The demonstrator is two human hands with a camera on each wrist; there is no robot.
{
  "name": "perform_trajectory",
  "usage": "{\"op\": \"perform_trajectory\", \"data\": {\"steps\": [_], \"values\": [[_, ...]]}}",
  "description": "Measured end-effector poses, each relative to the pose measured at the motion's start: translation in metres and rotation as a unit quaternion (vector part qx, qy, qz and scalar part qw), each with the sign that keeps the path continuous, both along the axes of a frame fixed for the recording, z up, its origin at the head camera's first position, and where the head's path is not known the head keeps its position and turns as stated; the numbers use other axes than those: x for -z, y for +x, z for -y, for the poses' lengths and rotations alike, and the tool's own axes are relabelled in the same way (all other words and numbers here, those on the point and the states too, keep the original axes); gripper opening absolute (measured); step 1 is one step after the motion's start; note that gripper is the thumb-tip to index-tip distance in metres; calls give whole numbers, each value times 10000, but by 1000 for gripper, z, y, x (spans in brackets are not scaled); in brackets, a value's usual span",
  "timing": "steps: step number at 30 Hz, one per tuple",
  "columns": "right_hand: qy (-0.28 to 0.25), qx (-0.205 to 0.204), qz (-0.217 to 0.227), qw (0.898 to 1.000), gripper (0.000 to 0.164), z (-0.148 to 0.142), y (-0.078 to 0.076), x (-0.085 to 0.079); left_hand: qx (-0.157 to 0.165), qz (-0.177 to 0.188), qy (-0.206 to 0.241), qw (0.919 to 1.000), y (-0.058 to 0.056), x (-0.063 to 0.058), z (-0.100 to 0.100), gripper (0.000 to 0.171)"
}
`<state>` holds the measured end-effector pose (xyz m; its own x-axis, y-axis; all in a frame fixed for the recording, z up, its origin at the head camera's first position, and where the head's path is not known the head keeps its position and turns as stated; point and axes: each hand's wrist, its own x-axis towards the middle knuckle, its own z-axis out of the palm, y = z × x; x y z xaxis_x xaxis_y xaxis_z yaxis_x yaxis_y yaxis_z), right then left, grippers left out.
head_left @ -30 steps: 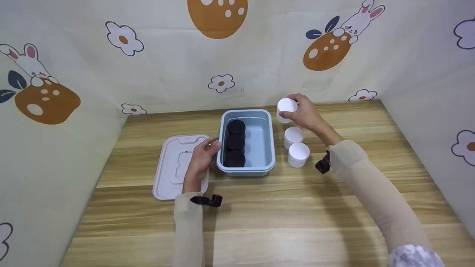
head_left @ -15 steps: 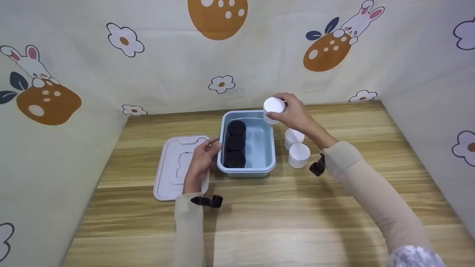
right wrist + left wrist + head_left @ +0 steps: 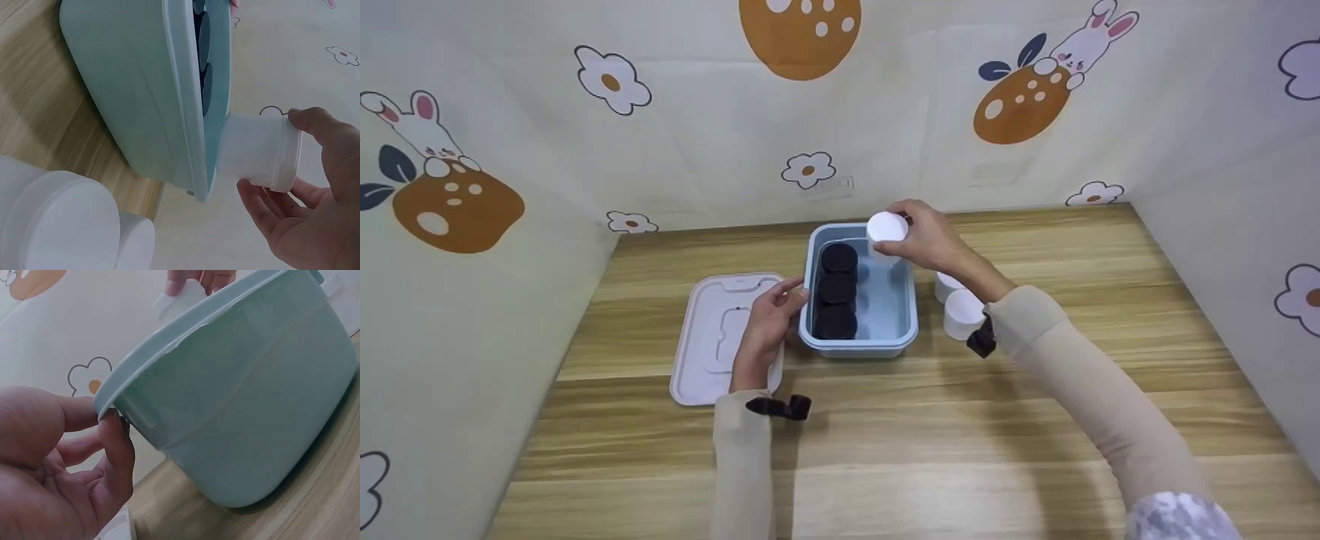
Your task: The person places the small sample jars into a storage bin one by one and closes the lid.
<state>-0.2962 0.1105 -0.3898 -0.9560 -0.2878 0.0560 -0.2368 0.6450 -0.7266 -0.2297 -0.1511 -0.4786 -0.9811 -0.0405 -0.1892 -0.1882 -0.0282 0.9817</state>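
Note:
My right hand [image 3: 931, 238] grips a white lidded jar [image 3: 887, 226] by its sides, over the back right part of a light blue plastic bin [image 3: 881, 343]. In the right wrist view that jar [image 3: 256, 149] is at the bin's rim, thumb on one side and fingers on the other. Three black-topped jars [image 3: 838, 289] stand in a row along the bin's left wall. With thumb and fingers my left hand [image 3: 767, 319] pinches the bin's left rim, as the left wrist view shows at the rim [image 3: 121, 385].
Two more white jars [image 3: 962, 315] stand on the wooden table [image 3: 885, 450] right of the bin, partly behind the right forearm. A whitish lid [image 3: 701, 352] lies left of the bin, partly under the left hand. Patterned cloth walls [image 3: 697, 135] enclose the table.
The right hand has carried the white jar leftward from beside the bin to over its back right part. My left hand has stayed at the left rim.

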Motion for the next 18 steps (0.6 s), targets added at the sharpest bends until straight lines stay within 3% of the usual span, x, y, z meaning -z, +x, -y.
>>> {"op": "perform_trajectory", "data": {"steps": [7,18], "values": [[368,-147,-42,9992,67,8,-4,13,-34,93,-74,9999,0,1,-1,40],[802,-551,-76,9952,65,15,-9,23,-11,-61,-62,10000,-1,0,0,40]]}}
